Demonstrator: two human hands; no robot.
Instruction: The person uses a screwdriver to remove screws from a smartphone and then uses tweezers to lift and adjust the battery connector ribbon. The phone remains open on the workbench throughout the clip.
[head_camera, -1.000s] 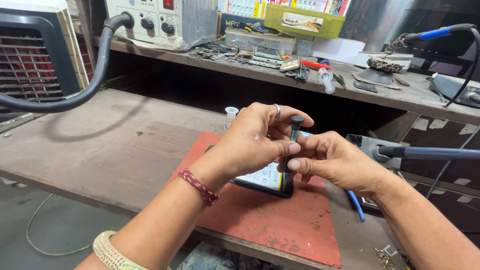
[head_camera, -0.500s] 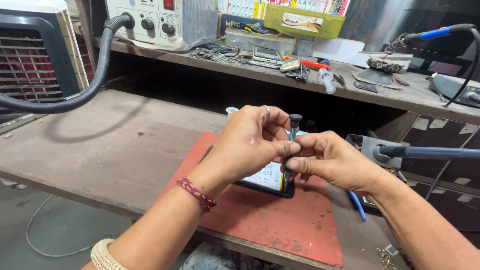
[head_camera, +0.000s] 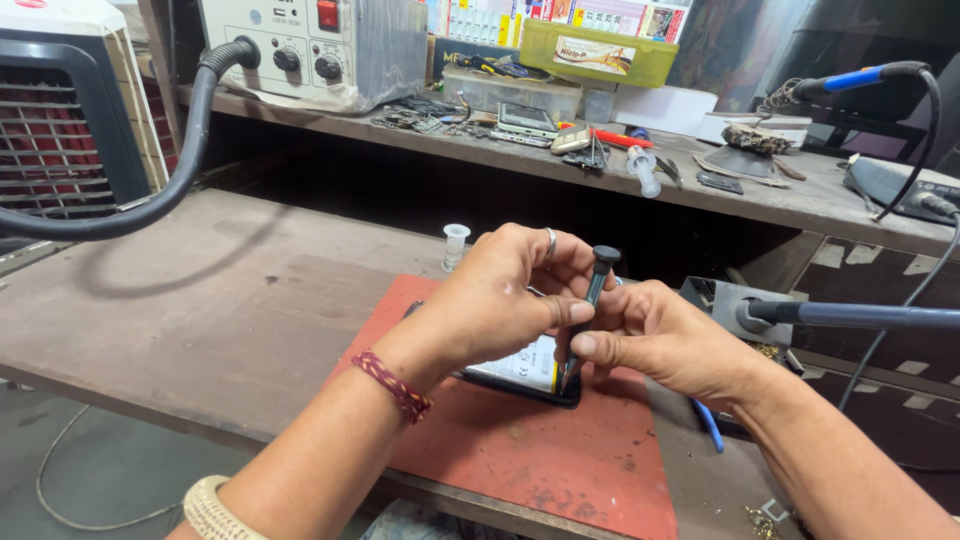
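Phone (head_camera: 530, 370) with its back off lay on a red mat (head_camera: 560, 460) in the middle of the wooden worktop (head_camera: 200, 300), mostly hidden under my two hands, with only a pale panel and the dark near edge showing. At the far left stood a grey appliance with a slatted front (head_camera: 55, 130), and a thick black hose (head_camera: 150, 200) curved from it across the worktop up to a pale control box with knobs and a red switch (head_camera: 310, 45) on the shelf (head_camera: 800, 200) behind. A small white cap-shaped piece (head_camera: 456, 245) stood upright on the worktop just beyond the mat. My left hand (head_camera: 500, 300), with a red thread band at the wrist and a ring on one finger, was curled down over the phone, its fingers closed around the shaft of a black screwdriver (head_camera: 585, 320). The screwdriver stood nearly upright, slightly tilted, with its round cap at the top and its tip down at the near right corner of the phone. My right hand (head_camera: 660, 335) was closed beside the left, touching it, its thumb and fingers pinching the lower part of the same shaft. Behind, the shelf carried loose small tools and parts, a clear box (head_camera: 510, 90) and a yellow-green lidded box (head_camera: 595, 50). To the right, a blue-grey handled tool (head_camera: 850, 315) lay in a holder, pointing toward my right hand, and a blue-handled iron (head_camera: 850, 78) sat higher up with a black cable trailing down.
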